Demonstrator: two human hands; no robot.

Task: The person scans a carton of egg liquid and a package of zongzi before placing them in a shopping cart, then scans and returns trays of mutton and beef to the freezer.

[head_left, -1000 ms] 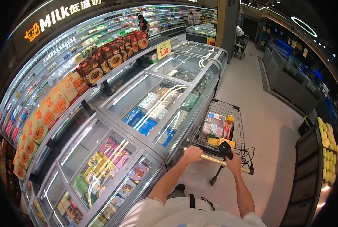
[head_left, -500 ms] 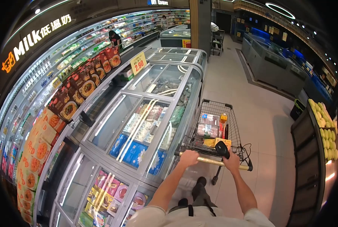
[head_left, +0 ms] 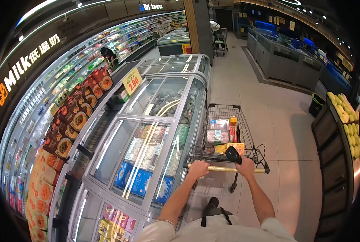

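My left hand is wrapped round the left part of the shopping cart handle, a gold-coloured bar with dark ends. Farther right on the same bar, my right hand is closed. A black object with a rounded head sticks up at its thumb side, over the cart's near end. Inside the black wire shopping cart are clear packs of food, a yellow box and a bottle with an orange-yellow top. A black cable hangs at the cart's right near corner.
A long glass-topped freezer runs close along the cart's left side. Ahead lies the tiled aisle. To the right stand a produce stand with yellow-green fruit and a dark bin. Another person is at the far-left shelves.
The view has turned slightly, so the freezer and shelves sit farther left. My feet have shifted in a step, and both hands stay on the cart handle.
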